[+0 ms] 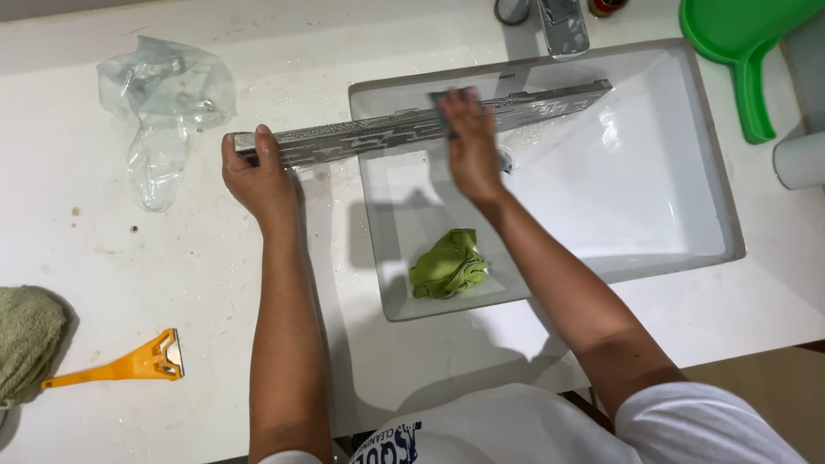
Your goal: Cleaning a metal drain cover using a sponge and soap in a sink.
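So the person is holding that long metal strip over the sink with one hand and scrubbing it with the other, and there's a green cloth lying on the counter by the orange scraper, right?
Not quite. The green cloth lies inside the sink, not on the counter. The head view shows it. The rest holds: the left hand grips the end of the long metal strip while the right hand presses a scrubbing pad against it, and the orange scraper lies on the counter.

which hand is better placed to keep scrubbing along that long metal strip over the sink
Right. The right hand already presses a dark pad against the middle of the metal strip, above the sink. The left hand grips the strip's far end at the counter, steadying it.
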